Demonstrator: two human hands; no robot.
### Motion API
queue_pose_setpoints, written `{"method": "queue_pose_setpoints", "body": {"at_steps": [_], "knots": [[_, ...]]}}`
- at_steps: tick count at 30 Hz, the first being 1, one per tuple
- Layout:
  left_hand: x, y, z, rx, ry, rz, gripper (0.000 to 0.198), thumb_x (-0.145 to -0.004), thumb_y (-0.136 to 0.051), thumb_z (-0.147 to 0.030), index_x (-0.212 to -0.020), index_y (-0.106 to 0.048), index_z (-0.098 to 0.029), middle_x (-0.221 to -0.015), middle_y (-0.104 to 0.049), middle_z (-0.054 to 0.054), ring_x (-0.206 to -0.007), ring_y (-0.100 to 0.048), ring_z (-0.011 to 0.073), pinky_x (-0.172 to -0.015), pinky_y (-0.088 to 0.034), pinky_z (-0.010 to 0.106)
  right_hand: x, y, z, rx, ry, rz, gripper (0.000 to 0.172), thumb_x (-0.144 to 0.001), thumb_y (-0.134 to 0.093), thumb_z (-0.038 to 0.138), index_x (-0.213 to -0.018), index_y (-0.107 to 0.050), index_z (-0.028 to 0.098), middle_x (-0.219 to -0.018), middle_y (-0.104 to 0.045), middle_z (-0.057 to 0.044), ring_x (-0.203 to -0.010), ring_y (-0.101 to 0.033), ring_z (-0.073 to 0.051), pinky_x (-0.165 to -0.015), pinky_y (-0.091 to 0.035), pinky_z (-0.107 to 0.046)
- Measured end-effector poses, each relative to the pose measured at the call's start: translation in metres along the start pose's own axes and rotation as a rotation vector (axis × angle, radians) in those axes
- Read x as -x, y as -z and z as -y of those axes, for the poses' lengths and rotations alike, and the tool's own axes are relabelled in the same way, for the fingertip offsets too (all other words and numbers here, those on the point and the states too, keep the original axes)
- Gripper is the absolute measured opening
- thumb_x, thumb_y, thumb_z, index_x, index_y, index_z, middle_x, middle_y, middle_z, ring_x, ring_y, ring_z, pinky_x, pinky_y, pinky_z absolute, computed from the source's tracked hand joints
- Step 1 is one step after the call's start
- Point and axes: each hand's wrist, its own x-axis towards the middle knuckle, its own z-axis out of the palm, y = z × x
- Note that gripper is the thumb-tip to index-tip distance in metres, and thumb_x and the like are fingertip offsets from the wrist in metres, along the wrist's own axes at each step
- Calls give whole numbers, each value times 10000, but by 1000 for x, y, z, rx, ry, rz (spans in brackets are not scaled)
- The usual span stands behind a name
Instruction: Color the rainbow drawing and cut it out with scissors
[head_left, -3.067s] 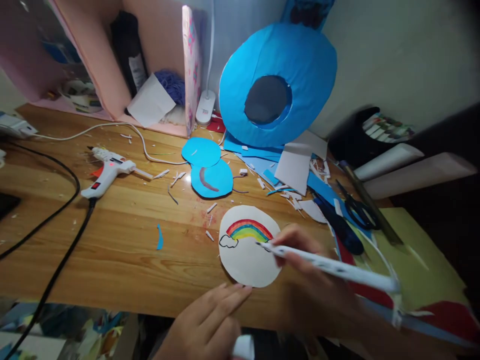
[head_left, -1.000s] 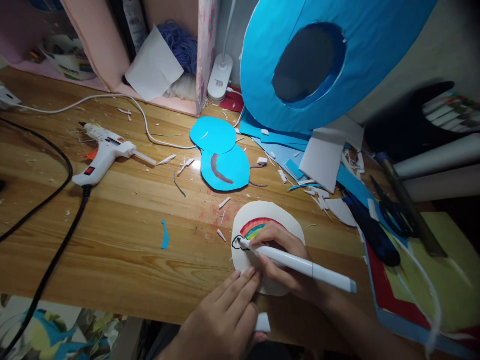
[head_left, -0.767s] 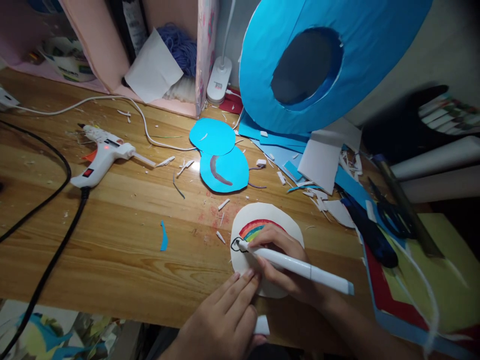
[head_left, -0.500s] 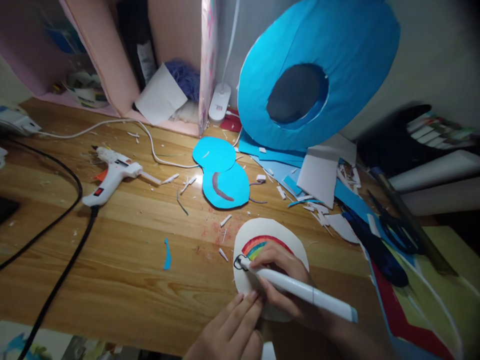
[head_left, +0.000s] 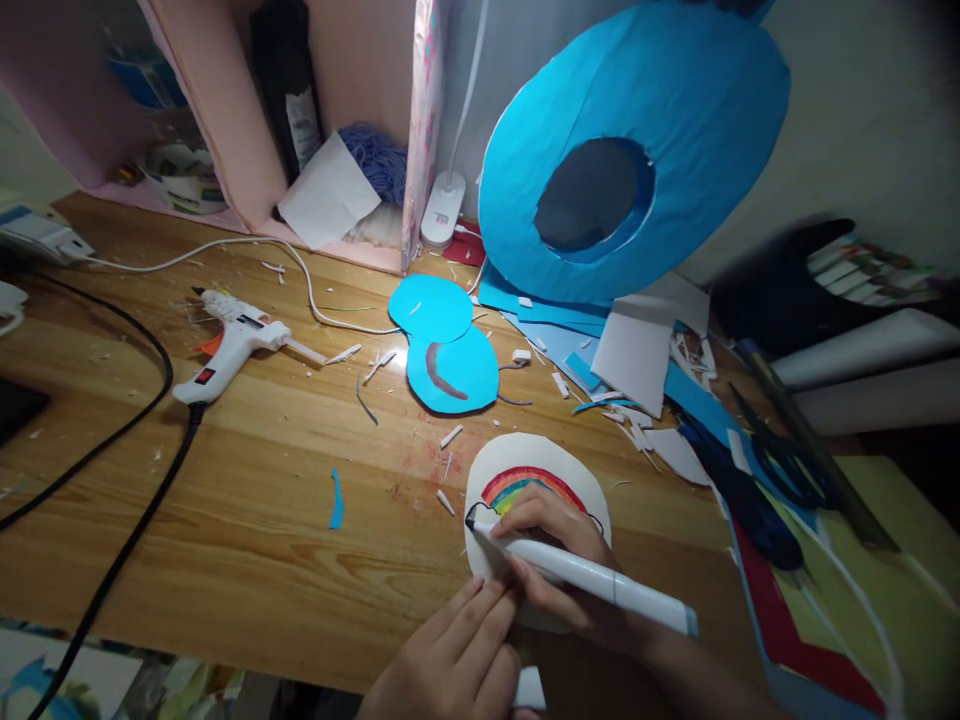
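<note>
- Paper disc (head_left: pixel 536 450): located nr. tabletop's (head_left: pixel 247 560) near edge, R of ctr.; partly covered by both hands. Drawn rainbow (head_left: pixel 534 477) noted on upper half.
- R hand (head_left: pixel 559 545): forearm angled in over near edge; thumb & fingers closed in pinch on white marker (head_left: pixel 600 580). Barrel slanted, rear end toward R edge; dark tip positioned at disc's L side, contact not confirmed.
- L hand (head_left: pixel 461 660): palm down, longer fingers extended & close together, tips laid on disc's lower L rim. White piece (head_left: pixel 529 686) gripped by inner fingers, partly hidden.
- Blue cutouts (head_left: pixel 450 350): found beyond disc, toward tabletop's back edge.
</note>
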Motion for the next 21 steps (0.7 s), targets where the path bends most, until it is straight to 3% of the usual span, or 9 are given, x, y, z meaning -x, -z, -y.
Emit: {"method": "queue_pose_setpoints", "body": {"at_steps": [21], "knots": [[-1,4,-1,24,28,48,448,-996,-267,-281,-719,-589,-137,-985,-718,107,-1045,-646,177,-1101,-323,285,-1,1,-2,-19,27,-1,234,-729,-558,125,-940,-614,206,-809,-585,-31,-718,-566,-163,-609,-451,-266]]}}
